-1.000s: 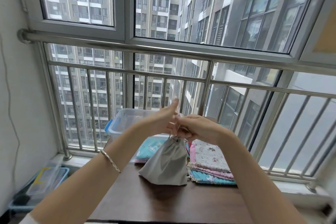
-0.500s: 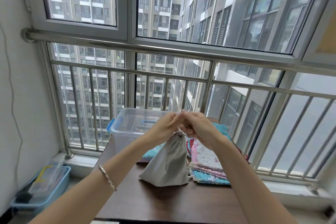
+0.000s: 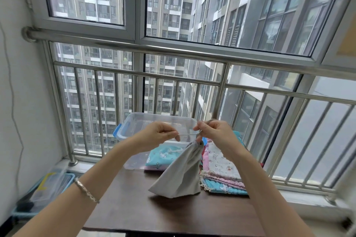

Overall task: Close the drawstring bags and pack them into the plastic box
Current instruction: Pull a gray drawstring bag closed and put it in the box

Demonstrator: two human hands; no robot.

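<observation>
We see the left hand [image 3: 159, 133] pinch the string [image 3: 187, 135], and the right hand [image 3: 213, 132] hold the grey bag [image 3: 179, 175] by its neck above the bench [image 3: 134, 209].

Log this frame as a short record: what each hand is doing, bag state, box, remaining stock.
left hand: pinching the drawstring, pulling it leftward
right hand: gripping the gathered neck of the grey fabric drawstring bag
bag state: mouth cinched, bottom near the dark wooden table
clear plastic box: open, behind the hands
remaining stock: stack of patterned fabric bags, right of grey bag
</observation>
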